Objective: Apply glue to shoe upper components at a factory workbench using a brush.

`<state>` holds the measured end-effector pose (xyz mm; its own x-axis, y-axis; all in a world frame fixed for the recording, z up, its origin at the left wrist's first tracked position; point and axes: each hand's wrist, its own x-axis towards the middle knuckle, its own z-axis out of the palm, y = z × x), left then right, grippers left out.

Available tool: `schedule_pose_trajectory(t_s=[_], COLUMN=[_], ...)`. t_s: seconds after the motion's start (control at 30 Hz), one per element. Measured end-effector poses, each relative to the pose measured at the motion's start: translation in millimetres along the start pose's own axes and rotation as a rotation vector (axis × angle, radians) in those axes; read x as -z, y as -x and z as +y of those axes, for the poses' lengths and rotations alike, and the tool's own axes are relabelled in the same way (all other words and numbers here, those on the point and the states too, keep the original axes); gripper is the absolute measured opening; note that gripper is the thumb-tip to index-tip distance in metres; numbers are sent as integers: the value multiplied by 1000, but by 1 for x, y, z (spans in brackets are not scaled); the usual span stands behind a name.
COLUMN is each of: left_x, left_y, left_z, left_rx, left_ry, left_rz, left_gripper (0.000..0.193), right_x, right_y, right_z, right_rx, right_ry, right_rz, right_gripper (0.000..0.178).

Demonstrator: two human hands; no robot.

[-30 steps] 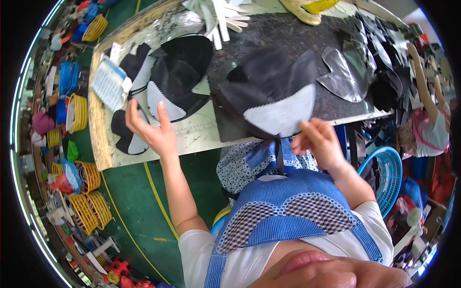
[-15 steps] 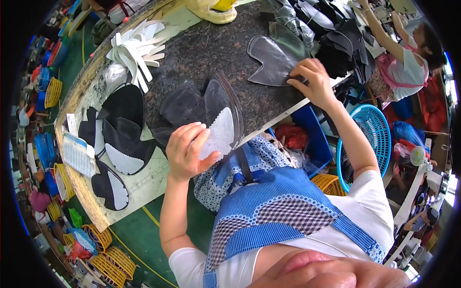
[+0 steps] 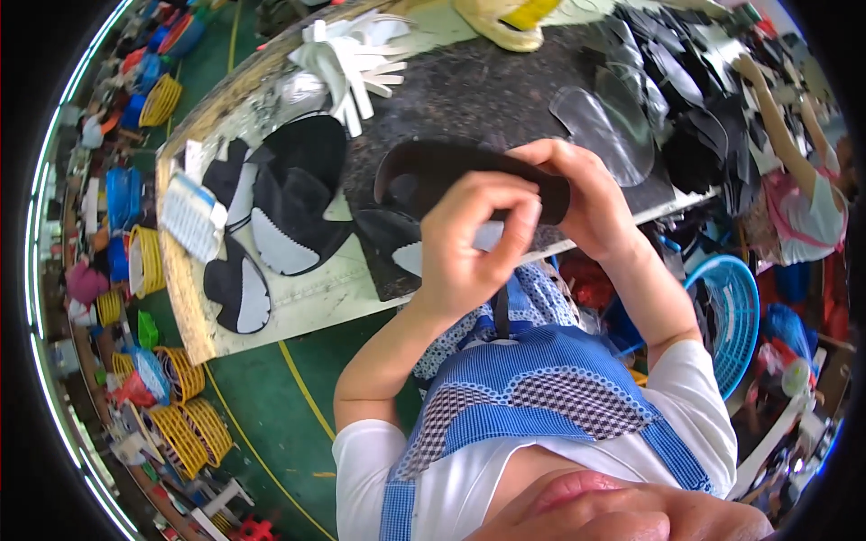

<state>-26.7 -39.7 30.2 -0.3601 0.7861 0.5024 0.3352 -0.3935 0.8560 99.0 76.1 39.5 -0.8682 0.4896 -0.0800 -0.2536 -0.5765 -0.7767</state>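
A curved black leather piece (image 3: 419, 176), shaped like a shoe upper part, is lifted above the dark board. My right hand (image 3: 582, 194) is closed round its right end, thumb and fingers wrapped on it. The fingers of my left hand (image 3: 474, 234) are curled and pinched at its near edge; the fingertips hide what lies between them. Below my left hand, another black upper part with a pale patch (image 3: 408, 257) lies partly covered. Grey-black leather pieces (image 3: 613, 144) rest flat on the board beyond my right hand.
Black upper parts with pale patches (image 3: 284, 243) lie on the table's left side, beside white strips (image 3: 347, 68). A yellow-cream roll (image 3: 505, 22) sits at the far edge. Dark pieces (image 3: 713, 144) are piled at right, near another person (image 3: 803, 198). A blue basket (image 3: 735, 316) stands below.
My right hand has left the flat pieces at right and now grips the lifted black piece. My left hand has risen off the table pieces to meet it. The view has shifted.
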Motion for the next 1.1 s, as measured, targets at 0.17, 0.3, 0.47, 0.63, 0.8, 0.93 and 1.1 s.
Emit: schedule_pose_trajectory(t_s=[0.17, 0.3, 0.47, 0.63, 0.8, 0.93, 1.1], left_x=[11, 23, 33, 28, 15, 28, 35], left_y=[5, 2, -2, 0, 5, 3, -34], left_z=[2, 10, 12, 13, -3, 15, 61], left_rx=[169, 241, 359, 350, 69, 167, -794], left_ry=[381, 387, 472, 445, 0, -17, -810], left_rz=[167, 211, 165, 197, 90, -140, -515], left_gripper=[5, 8, 11, 8, 6, 22, 49], right_x=[-25, -36, -42, -43, -27, 3, -12], right_y=[-2, -7, -9, -8, -10, -13, 30], right_z=[18, 14, 16, 17, 7, -1, -3], right_rx=[348, 576, 737, 550, 215, 26, -17], right_ry=[419, 823, 1041, 793, 617, 161, 227], right_rz=[-16, -40, 41, 56, 197, 152, -264], right_gripper=[29, 26, 27, 24, 16, 13, 17])
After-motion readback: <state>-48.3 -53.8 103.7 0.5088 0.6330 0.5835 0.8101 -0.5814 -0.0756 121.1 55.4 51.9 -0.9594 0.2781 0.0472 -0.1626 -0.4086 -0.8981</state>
